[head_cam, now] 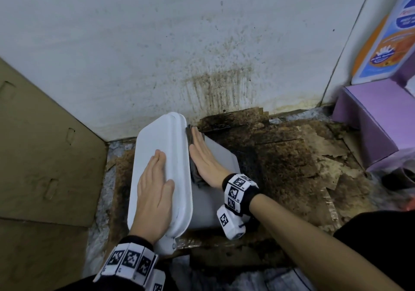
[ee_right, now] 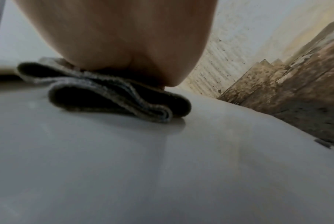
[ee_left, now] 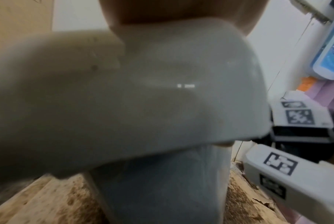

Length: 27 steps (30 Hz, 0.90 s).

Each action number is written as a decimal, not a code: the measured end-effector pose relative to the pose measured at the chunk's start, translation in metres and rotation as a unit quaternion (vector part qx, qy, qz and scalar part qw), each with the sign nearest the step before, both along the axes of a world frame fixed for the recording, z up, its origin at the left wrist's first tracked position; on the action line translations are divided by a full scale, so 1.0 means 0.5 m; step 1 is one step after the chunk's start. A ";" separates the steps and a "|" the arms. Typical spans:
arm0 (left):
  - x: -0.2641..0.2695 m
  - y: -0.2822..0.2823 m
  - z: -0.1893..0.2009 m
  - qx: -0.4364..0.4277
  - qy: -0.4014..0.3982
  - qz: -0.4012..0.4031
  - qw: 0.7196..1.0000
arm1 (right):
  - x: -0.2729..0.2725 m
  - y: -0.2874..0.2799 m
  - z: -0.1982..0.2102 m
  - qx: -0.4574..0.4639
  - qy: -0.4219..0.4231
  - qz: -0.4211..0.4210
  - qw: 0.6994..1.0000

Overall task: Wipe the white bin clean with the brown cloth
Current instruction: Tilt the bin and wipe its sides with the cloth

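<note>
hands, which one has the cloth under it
The right hand: its flat fingers press the brown cloth against the side of the white bin. The left hand rests bare on the lid.

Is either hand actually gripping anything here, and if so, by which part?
Neither. The right hand presses flat on the folded brown cloth against the white bin's side, just under the lid. The left hand rests flat on the lid.

the right hand (ee_right: 114, 34) presses flat on a folded brown cloth (ee_right: 108, 94), which lies bunched on the white bin (ee_right: 143, 166); beyond the bin's edge, stained cardboard (ee_right: 296, 94) meets a spattered wall (ee_right: 239, 37)
</note>
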State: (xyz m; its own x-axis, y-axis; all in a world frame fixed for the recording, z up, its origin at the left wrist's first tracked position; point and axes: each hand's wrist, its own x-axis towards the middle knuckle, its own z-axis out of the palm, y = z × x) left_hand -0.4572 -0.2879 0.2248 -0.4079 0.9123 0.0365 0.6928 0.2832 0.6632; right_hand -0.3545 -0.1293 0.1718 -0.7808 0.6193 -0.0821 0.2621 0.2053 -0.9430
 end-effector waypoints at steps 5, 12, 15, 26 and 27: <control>-0.005 -0.001 0.001 0.019 -0.030 0.006 0.999 | 0.029 0.013 -0.097 0.004 -0.025 -0.012 1.000; -0.036 -0.015 -0.008 0.023 -0.057 0.010 0.998 | 0.047 0.062 -0.202 -0.063 -0.079 -0.055 0.993; -0.028 -0.012 -0.006 0.025 -0.066 0.007 0.997 | 0.068 0.085 -0.227 -0.131 -0.096 -0.085 0.983; -0.020 -0.010 0.003 0.021 -0.038 0.004 0.999 | 0.095 0.081 -0.241 -0.200 -0.121 -0.124 0.964; -0.019 -0.011 0.004 0.022 -0.035 0.006 0.999 | 0.096 0.070 -0.230 -0.191 -0.121 -0.120 0.967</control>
